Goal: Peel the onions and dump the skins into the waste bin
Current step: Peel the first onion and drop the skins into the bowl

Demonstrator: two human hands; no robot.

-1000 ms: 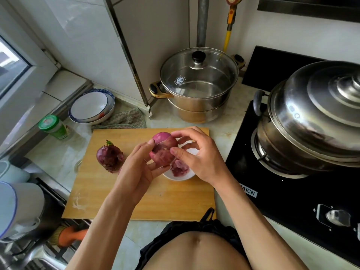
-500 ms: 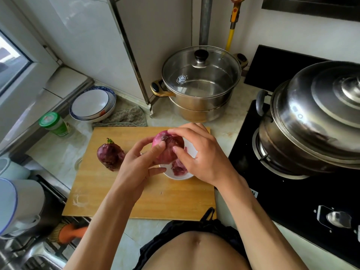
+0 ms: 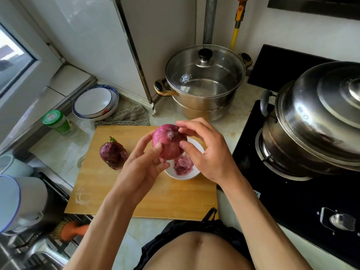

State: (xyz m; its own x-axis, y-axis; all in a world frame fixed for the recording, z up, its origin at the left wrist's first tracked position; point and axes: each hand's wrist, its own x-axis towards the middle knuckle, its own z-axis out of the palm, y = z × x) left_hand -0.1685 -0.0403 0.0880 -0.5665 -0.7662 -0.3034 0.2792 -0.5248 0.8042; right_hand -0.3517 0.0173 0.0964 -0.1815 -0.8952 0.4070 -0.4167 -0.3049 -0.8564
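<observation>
The fingers [image 3: 157, 147] of the left hand [image 3: 142, 166] cup the pink onion [image 3: 169, 142] from below and the side, holding it up over the small white bowl [image 3: 197, 152]. The right hand [image 3: 210, 152] closes on it too, thumb pressed to its right flank and fingertips at the top by the root end. Its dry outer skin looks mostly gone, so 1 onion seems nearly peeled. Skins [image 3: 183, 164] lie in the bowl beneath. A 2nd, darker onion [image 3: 112, 152] sits unpeeled on the cutting board [image 3: 101, 188], just left of the hands. No waste bin is in view, so dumping is left to do.
</observation>
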